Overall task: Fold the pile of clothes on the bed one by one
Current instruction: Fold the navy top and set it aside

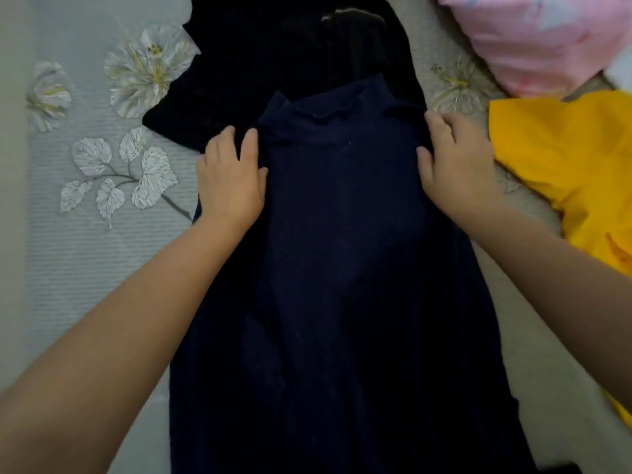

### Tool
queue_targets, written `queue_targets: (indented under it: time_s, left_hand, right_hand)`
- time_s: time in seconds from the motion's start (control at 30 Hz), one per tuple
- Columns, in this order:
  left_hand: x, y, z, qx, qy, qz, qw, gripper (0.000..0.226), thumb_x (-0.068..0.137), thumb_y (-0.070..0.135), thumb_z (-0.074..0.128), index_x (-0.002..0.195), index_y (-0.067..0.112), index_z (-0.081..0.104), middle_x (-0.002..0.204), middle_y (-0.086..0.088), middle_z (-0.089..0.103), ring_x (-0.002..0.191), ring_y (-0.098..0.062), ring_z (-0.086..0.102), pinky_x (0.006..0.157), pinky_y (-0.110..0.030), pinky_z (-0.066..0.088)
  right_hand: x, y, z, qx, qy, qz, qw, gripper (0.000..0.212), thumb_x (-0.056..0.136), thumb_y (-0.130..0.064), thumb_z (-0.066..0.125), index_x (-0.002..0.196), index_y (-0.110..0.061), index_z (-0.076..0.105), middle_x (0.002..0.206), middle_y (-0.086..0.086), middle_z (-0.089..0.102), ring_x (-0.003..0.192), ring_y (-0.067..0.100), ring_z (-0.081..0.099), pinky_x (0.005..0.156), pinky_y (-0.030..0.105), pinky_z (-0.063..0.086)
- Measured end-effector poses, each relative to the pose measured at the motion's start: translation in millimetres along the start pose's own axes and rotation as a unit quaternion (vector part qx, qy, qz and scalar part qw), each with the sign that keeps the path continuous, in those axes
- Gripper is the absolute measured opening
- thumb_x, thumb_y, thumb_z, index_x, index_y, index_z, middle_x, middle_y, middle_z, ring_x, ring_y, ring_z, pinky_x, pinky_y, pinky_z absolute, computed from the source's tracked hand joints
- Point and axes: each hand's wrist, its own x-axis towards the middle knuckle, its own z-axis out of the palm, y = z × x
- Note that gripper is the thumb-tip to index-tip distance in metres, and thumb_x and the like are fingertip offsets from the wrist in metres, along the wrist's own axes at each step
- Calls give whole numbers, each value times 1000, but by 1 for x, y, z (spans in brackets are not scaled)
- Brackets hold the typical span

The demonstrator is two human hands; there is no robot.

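My left hand: my left hand [229, 179] lies flat on the left top edge of the blue top, fingers out and a bit spread. It presses the cloth and does not pinch it.
My right hand: my right hand [455, 165] is on the right top edge. The fingertips bend over the edge, so I think it has a little hold of the cloth.
Blue top: the blue top [342, 251] lies long and flat between my two hands and runs down past my arms, toward me. Its neck is just past my fingertips.
How it will feel: I think it is soft, thin and light. It will bend with no push and may slide or bunch up, so I should go slowly.
Where to hold: the two top corners by the neck, right under my hands, look like the best spots. From there I could fold a side in or bring the top down.
Black top: a black top [273, 63] lies past my fingertips, partly under the blue one. It is not folded.
Yellow top: a yellow top [564, 165] lies just to the right of my right hand.
Pink cloth: a pink cloth [540, 39] lies far past my right hand.
Bed: the bed [102, 268] has a gray cover with flowers and leaves, left of my left hand.
Count: two hands, one blue top, one black top, one yellow top, one pink cloth.
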Motion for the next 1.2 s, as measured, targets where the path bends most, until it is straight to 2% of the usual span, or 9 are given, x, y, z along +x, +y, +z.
queue_targets:
  time_s: [0.1,0.33,0.53,0.63,0.77,0.9,1.0,1.1,1.2]
  left_hand:
    - [-79,13,5,-35,-21,1,999,55,87,14,57,135,-2,38,141,-32,32,132,-45,28,104,-55,26]
    - [-234,13,15,-88,-113,-193,971,75,87,31,57,143,1,19,151,-23,13,141,-36,7,112,-49,6]
    - [-294,-2,6,-153,-124,-321,926,82,86,44,54,144,2,15,152,-22,12,141,-32,8,113,-45,9]
    - [-313,-24,1,-153,-93,-380,907,70,86,36,57,139,-1,29,143,-25,30,133,-34,25,109,-43,21]
    - [-329,-50,2,-202,-62,-341,916,22,92,12,50,103,-5,59,99,-22,60,94,-32,53,75,-34,36]
    - [-318,-81,-15,-400,60,-428,808,13,92,9,49,95,4,61,86,-9,59,80,-17,51,76,-27,40]
    - [-287,-123,-38,-446,195,-469,737,11,93,7,47,85,10,54,71,6,49,64,-2,42,63,-14,38]
    - [-247,-170,-68,-345,268,-458,774,14,92,8,44,98,3,56,74,6,48,62,3,40,63,-5,33]
    - [-227,-195,-72,-280,210,-450,822,26,92,11,44,113,-1,54,104,-16,59,93,-22,56,79,-13,37]
  right_hand:
    - [-83,-18,3,2,66,-73,995,39,84,-15,50,117,5,57,122,31,54,113,46,52,89,55,42]
    - [-231,-67,34,2,-45,-174,984,40,82,-27,45,110,-9,66,125,19,57,117,39,52,92,66,29]
    - [-271,-104,49,-18,-125,-199,972,57,60,-37,82,110,-16,67,124,9,61,113,30,57,83,67,38]
    - [-276,-109,54,-20,-144,-174,974,58,61,-34,83,113,-15,66,125,11,60,113,33,57,84,67,38]
    - [-277,-115,55,-25,-136,-155,978,58,61,-26,83,114,-12,65,127,14,58,114,38,55,86,70,33]
    - [-276,-125,51,-39,-135,-142,980,57,59,-22,84,110,-8,66,124,17,59,113,41,55,84,71,34]
    - [-273,-132,46,-54,-142,-132,980,56,58,-19,85,109,-6,66,122,19,60,112,42,56,83,72,34]
    - [-268,-140,40,-75,-148,-120,979,54,57,-16,85,106,-3,67,120,22,60,111,44,55,82,73,33]
    - [-257,-155,35,-76,-148,-117,979,51,60,-13,84,106,0,67,121,25,58,114,45,52,85,73,31]
